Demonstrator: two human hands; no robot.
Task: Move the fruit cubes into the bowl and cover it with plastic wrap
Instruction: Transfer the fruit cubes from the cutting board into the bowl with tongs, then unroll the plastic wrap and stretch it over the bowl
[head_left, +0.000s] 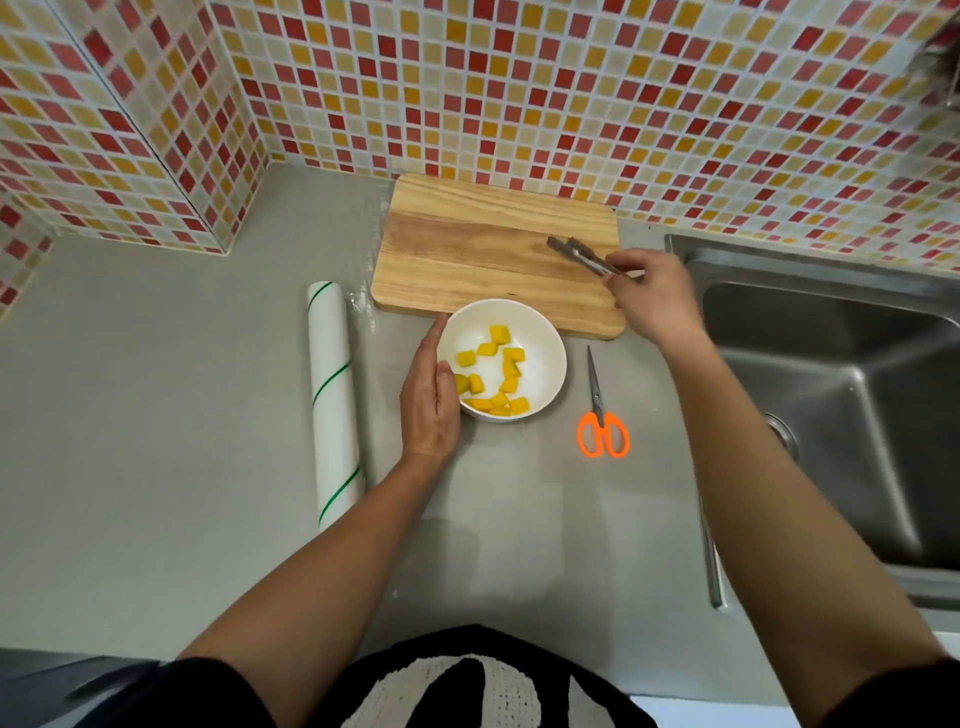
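A white bowl stands on the grey counter just in front of a wooden cutting board. Several yellow fruit cubes lie inside it. My left hand rests flat against the bowl's left side, thumb on the rim. My right hand holds metal tongs over the board's right part; the tong tips carry nothing. No cubes lie on the board. A roll of plastic wrap, white with green stripes, lies left of the bowl, with a clear sheet pulled out toward the board.
Orange-handled scissors lie on the counter right of the bowl. A steel sink fills the right side. Red and yellow mosaic tiles cover the wall behind, with a tiled corner column at the left.
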